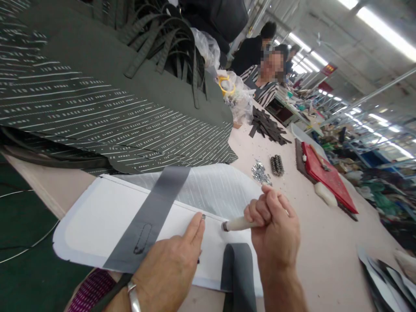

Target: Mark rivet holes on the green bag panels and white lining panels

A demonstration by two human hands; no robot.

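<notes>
One left hand (170,264) and one right hand (276,225) at one white panel (110,216)
On the white panel are two grey straps (154,208) and one metal stud (203,216), with one pale tool (242,223) over it; beyond it, two metal-part clusters (277,165), one red slab (329,175), one yellow ring (221,87).

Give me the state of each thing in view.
Left hand: fingers extended beside metal stud
Right hand: closed around white-handled tool
White panel: laid flat
Left grey strap: flat across panel
Right grey strap: folded over
Printed fabric: stacked
Dark strips: piled
Silver pieces: loose, heaped
Red slab: lying flat
Ceiling lights: lit
</notes>
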